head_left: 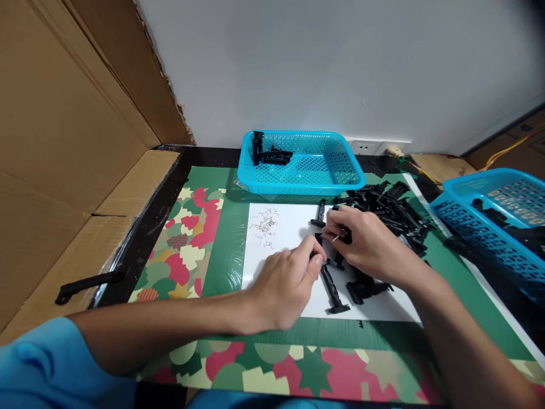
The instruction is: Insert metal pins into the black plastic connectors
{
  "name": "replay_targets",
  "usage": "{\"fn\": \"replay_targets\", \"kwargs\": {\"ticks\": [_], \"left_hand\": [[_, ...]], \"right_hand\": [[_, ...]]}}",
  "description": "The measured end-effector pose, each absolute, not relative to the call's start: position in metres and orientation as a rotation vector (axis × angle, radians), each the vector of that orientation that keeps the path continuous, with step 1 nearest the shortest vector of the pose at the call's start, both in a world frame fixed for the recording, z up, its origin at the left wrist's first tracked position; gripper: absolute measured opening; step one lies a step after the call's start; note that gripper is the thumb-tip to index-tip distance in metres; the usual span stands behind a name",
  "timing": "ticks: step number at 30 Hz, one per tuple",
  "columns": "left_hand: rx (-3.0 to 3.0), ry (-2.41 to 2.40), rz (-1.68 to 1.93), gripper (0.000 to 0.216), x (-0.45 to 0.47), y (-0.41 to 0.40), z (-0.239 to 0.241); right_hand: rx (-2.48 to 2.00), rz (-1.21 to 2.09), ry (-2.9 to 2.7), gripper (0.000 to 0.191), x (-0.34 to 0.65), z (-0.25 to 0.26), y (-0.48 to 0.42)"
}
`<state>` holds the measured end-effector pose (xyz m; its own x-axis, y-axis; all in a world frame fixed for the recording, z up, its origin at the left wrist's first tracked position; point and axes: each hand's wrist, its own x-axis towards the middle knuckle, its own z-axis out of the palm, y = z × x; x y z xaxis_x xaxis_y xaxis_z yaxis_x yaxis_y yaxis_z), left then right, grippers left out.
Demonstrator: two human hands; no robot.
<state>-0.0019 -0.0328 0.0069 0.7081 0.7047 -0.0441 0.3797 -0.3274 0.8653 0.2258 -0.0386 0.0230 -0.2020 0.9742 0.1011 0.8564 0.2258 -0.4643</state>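
My left hand (292, 275) is closed over the white sheet (272, 261), thumb and fingers pinched on a black plastic part that they mostly hide. Close beside it, my right hand (357, 238) is curled with a thin, light-coloured tool (336, 238) poking out between its fingers. Under and around the hands lie black plastic parts: a long T-ended one (333, 289) below, a short upright one (321, 213) above, and another (364, 288) beneath my right wrist. Left on the sheet is a scatter of tiny thin wire-like pieces (266, 224).
A big heap of black parts (392, 210) sits right of the sheet. Behind stands a blue basket (298, 187) holding a few parts; another blue basket (489, 244) is at the right. Cardboard (63, 142) walls the left side, where one black part (87, 287) lies.
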Motion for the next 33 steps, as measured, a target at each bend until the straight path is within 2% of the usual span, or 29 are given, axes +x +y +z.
{"fn": "replay_targets", "kwargs": {"ticks": [19,26,33], "left_hand": [[1.909,0.926,0.379,0.025,-0.004,-0.038,0.006],[1.904,0.941,0.361,0.025,-0.004,-0.039,0.013],[1.902,0.929,0.356,0.025,-0.004,-0.038,0.015]], "right_hand": [[-1.533,0.466,-2.305,0.032,0.216,0.022,-0.039],[-1.587,0.513,-2.238,0.025,0.222,0.023,-0.039],[-1.580,0.498,-2.012,0.006,0.238,0.039,-0.042]]}}
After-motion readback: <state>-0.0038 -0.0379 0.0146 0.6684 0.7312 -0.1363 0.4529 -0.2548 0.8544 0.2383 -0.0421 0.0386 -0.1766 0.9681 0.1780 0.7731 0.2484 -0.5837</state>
